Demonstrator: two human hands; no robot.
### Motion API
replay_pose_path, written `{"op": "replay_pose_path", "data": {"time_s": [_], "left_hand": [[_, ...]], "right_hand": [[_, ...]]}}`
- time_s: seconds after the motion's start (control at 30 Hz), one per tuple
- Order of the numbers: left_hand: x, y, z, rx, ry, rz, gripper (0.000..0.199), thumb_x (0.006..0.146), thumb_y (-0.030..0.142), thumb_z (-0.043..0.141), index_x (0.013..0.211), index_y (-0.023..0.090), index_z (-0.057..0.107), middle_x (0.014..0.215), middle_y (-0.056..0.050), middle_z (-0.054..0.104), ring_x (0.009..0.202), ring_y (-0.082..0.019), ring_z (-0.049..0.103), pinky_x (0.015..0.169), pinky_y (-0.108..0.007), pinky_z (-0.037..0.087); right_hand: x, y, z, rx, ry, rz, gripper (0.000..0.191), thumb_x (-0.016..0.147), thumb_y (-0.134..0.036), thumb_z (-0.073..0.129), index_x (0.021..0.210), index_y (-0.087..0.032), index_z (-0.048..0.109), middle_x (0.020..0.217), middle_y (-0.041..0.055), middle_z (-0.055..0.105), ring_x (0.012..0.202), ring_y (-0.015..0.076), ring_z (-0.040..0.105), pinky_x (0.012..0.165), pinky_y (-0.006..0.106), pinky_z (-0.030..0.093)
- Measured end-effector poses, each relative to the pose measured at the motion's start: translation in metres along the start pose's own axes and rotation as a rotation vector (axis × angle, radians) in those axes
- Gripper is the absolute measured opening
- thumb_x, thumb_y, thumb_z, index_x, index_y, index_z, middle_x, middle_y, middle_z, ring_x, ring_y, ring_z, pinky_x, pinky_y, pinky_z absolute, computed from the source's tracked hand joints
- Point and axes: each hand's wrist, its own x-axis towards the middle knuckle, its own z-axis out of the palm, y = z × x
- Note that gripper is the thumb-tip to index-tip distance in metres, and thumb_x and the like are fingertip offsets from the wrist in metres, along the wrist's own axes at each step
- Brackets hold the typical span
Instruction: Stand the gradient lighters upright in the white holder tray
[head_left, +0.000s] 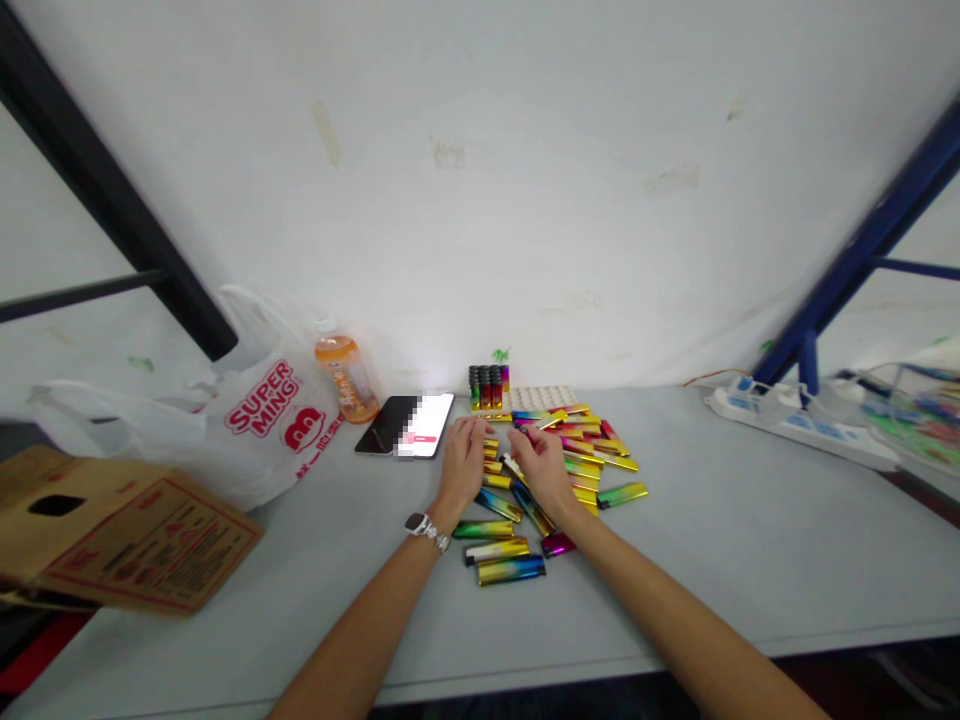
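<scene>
Many shiny multicoloured lighters (511, 570) lie loosely on the grey table (720, 540) around both hands. My left hand (463, 455) rests at the left side of the pile, its fingers bent over some lighters; what it may hold is hidden. To its right, my right hand (538, 460) has its thumb and fingers pinched together above the pile, and what is between them is too small to make out. Behind the hands, a block of upright lighters (486, 388) stands at the left end of a white holed tray (544, 398).
A tablet (386, 425), an orange drink bottle (346, 375), a white plastic bag (262, 420) and a cardboard box (142, 530) are on the left. A power strip (810, 430) with cables lies on the right. The wall (525, 200) rises behind the table.
</scene>
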Motion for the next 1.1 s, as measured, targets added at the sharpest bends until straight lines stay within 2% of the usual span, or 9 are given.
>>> {"op": "replay_pose_path", "data": {"time_s": [0.13, 0.33, 0.67, 0.8, 0.87, 0.97, 1.1], "left_hand": [[0.000, 0.001, 0.000, 0.004, -0.006, -0.002, 0.039, 0.100, 0.040, 0.034, 0.081, 0.022, 0.062, 0.091, -0.005, 0.064, 0.096, -0.021, 0.059, 0.092, -0.037, 0.045], [0.000, 0.002, 0.000, 0.001, 0.001, -0.013, 0.041, 0.100, 0.041, 0.034, 0.080, 0.022, 0.063, 0.090, -0.005, 0.064, 0.094, -0.021, 0.059, 0.090, -0.036, 0.045], [0.000, 0.000, 0.001, -0.015, 0.004, -0.019, 0.039, 0.100, 0.039, 0.036, 0.080, 0.021, 0.064, 0.091, -0.005, 0.064, 0.094, -0.020, 0.060, 0.091, -0.036, 0.046], [0.000, -0.001, 0.001, -0.016, 0.011, -0.017, 0.040, 0.101, 0.039, 0.036, 0.080, 0.021, 0.064, 0.090, -0.005, 0.064, 0.093, -0.020, 0.060, 0.090, -0.035, 0.047], [0.000, -0.001, 0.001, -0.017, 0.013, -0.017, 0.040, 0.101, 0.039, 0.036, 0.079, 0.021, 0.065, 0.090, -0.005, 0.065, 0.092, -0.020, 0.060, 0.090, -0.035, 0.047], [0.000, -0.002, 0.002, -0.024, 0.016, -0.015, 0.039, 0.100, 0.039, 0.037, 0.079, 0.021, 0.065, 0.091, -0.005, 0.065, 0.093, -0.020, 0.060, 0.091, -0.035, 0.047], [0.000, -0.002, 0.001, -0.034, 0.018, -0.025, 0.039, 0.100, 0.039, 0.036, 0.081, 0.021, 0.065, 0.093, -0.005, 0.065, 0.094, -0.020, 0.060, 0.090, -0.035, 0.046]], "right_hand": [[0.000, -0.002, 0.001, -0.085, 0.005, -0.026, 0.036, 0.085, -0.039, 0.055, 0.054, -0.019, 0.052, 0.049, -0.0038, 0.045, 0.050, 0.0111, 0.041, 0.054, 0.026, 0.032], [0.001, -0.005, 0.004, -0.003, 0.037, 0.046, 0.032, 0.081, -0.035, 0.053, 0.054, -0.021, 0.045, 0.049, -0.0052, 0.040, 0.048, 0.0100, 0.033, 0.049, 0.025, 0.027], [0.000, 0.000, 0.004, 0.041, 0.011, 0.092, 0.036, 0.083, -0.043, 0.056, 0.058, -0.022, 0.044, 0.051, -0.0056, 0.036, 0.049, 0.0100, 0.029, 0.047, 0.025, 0.025], [-0.001, -0.002, 0.003, 0.126, -0.048, 0.083, 0.037, 0.086, -0.053, 0.058, 0.068, -0.022, 0.049, 0.056, -0.0051, 0.042, 0.053, 0.0120, 0.037, 0.053, 0.025, 0.034], [0.001, -0.005, 0.002, 0.137, -0.077, 0.045, 0.034, 0.089, -0.052, 0.055, 0.073, -0.022, 0.054, 0.064, -0.0026, 0.051, 0.062, 0.0138, 0.046, 0.063, 0.026, 0.041], [0.005, -0.009, -0.002, 0.024, -0.102, -0.088, 0.025, 0.090, -0.045, 0.058, 0.081, -0.022, 0.063, 0.079, 0.0006, 0.060, 0.077, 0.0165, 0.053, 0.076, 0.028, 0.044], [0.014, -0.010, -0.015, -0.192, -0.149, -0.256, 0.018, 0.086, -0.037, 0.064, 0.077, -0.023, 0.069, 0.082, 0.0027, 0.060, 0.078, 0.0180, 0.053, 0.074, 0.030, 0.044]]}}
